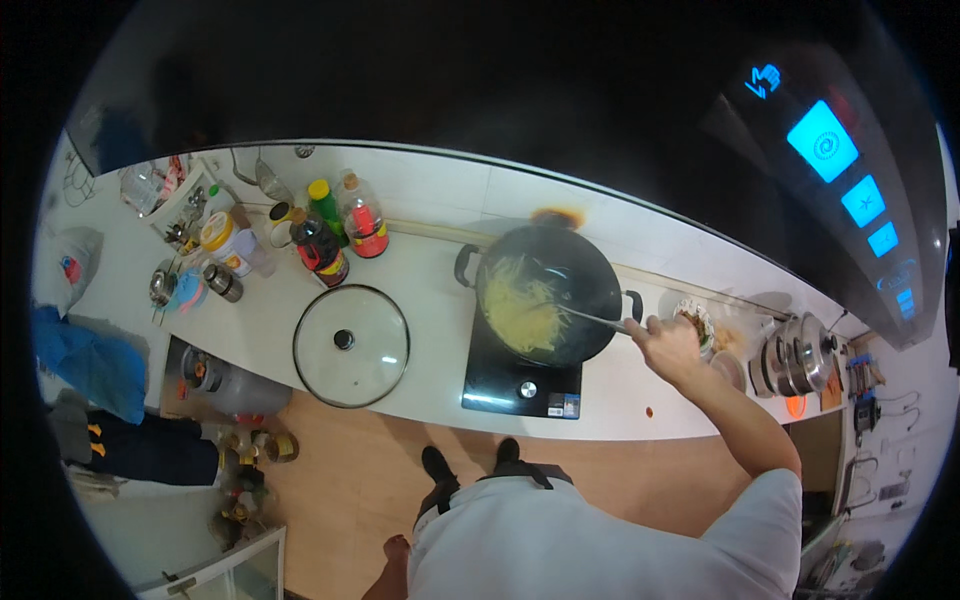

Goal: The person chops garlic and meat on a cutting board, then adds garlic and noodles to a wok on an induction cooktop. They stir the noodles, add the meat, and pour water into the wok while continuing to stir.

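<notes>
My right hand [664,343] grips the handle of a metal cooking utensil [592,318], which reaches leftward into a dark two-handled wok [592,262]. Its working end lies among pale yellow shreds [517,307], perhaps shredded potato, heaped on the wok's left side. Under the wok is a black induction cooker [495,386] with a round knob at its front. My left hand [396,547] hangs low beside my body, away from the counter; its fingers are too small and turned to make out. A glass lid [367,360] with a black knob lies on the counter left of the cooker.
A dark range hood [480,90] with lit blue icons overhangs the counter. Sauce bottles [322,247] and jars stand at the left. A patterned dish [696,324] holding food and a lidded steel pot [802,352] sit on the right. A gas cylinder [247,382] stands below the counter.
</notes>
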The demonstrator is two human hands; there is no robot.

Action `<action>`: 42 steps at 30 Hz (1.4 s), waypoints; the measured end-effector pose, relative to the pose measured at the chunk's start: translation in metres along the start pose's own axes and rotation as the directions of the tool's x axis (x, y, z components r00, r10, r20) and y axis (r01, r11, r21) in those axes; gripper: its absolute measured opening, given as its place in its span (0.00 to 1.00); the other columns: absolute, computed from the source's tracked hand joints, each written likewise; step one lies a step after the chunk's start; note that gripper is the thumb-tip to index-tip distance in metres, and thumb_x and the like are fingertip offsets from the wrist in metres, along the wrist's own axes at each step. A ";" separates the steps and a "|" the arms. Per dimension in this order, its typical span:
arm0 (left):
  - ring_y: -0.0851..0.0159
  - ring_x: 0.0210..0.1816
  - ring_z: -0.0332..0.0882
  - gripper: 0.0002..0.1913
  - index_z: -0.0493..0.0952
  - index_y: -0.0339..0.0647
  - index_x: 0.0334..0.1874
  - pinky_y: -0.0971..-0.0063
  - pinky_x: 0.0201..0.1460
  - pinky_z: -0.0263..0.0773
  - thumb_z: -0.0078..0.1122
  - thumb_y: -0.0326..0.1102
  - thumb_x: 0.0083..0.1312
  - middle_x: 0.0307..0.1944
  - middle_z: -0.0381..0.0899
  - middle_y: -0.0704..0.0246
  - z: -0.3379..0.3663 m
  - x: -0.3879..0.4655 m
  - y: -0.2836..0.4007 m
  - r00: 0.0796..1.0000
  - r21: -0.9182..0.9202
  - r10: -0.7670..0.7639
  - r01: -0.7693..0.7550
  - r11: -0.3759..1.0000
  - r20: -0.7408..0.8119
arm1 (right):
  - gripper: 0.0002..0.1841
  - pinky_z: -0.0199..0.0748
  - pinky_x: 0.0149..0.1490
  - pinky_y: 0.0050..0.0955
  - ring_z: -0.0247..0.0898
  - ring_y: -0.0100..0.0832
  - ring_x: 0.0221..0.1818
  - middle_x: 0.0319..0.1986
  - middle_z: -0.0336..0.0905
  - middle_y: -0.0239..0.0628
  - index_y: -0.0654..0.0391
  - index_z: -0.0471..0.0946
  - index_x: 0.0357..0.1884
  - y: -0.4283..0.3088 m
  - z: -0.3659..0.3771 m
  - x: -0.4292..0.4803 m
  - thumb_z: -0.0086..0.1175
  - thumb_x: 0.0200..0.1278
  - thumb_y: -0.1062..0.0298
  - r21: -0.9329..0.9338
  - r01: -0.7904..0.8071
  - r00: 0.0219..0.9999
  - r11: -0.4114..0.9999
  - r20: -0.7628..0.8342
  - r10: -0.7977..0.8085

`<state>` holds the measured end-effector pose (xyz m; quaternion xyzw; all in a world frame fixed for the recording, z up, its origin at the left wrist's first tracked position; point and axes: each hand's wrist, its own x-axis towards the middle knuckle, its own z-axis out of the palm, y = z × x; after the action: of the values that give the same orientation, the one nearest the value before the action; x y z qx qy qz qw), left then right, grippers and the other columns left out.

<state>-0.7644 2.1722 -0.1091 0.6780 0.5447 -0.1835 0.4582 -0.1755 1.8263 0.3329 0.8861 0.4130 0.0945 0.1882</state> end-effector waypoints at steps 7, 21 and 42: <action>0.62 0.39 0.86 0.15 0.86 0.43 0.47 0.66 0.44 0.79 0.55 0.42 0.69 0.41 0.88 0.63 -0.001 0.036 0.028 0.977 0.149 0.187 -0.171 0.974 -0.105 | 0.10 0.77 0.38 0.40 0.82 0.38 0.26 0.28 0.83 0.36 0.44 0.83 0.47 -0.023 -0.053 -0.032 0.56 0.66 0.63 0.090 -0.177 0.930 0.980 0.342 0.136; 0.66 0.30 0.78 0.13 0.84 0.34 0.46 0.72 0.30 0.75 0.48 0.26 0.72 0.30 0.81 0.68 -0.007 0.040 0.012 0.985 -0.318 -0.167 0.142 0.937 -0.052 | 0.11 0.78 0.37 0.42 0.84 0.40 0.29 0.30 0.83 0.39 0.51 0.79 0.47 -0.024 0.024 0.055 0.49 0.67 0.66 0.031 -0.399 0.913 0.916 0.106 0.394; 0.68 0.24 0.75 0.10 0.83 0.39 0.47 0.67 0.27 0.75 0.56 0.31 0.69 0.26 0.80 0.72 0.037 -0.024 -0.019 0.930 0.361 0.264 -0.162 0.918 -0.254 | 0.20 0.80 0.49 0.43 0.84 0.43 0.44 0.44 0.87 0.38 0.33 0.85 0.56 0.081 0.051 0.170 0.64 0.58 0.52 0.405 -0.264 0.917 0.875 0.386 0.098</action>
<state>-0.7802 2.1281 -0.1180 0.8213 0.4904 -0.1173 0.2669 0.0064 1.8960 0.3221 0.9429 0.2965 -0.1469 0.0395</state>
